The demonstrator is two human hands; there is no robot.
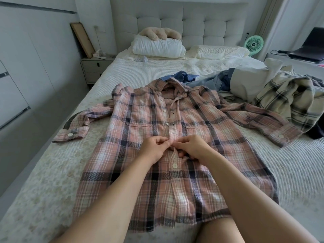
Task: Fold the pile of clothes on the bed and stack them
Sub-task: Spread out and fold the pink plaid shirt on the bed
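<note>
A pink plaid shirt (140, 123) lies face up and spread flat on the bed (52, 172), sleeves out to both sides. My left hand (154, 149) pinches the button placket at the shirt's middle. My right hand (192, 148) pinches the same placket from the other side, fingertips meeting the left hand's. The upper buttons are undone and the collar lies open. A pile of unfolded clothes sits at the right: a cream plaid garment (287, 100), a grey one (245, 83) and blue fabric (182, 76).
Two pillows (157, 46) and a plush toy (159, 33) lie by the headboard. A nightstand (94, 69) stands left of the bed. A green fan (252, 44) and a laptop (310, 48) are at the far right. My knee (222, 232) is at the bottom edge.
</note>
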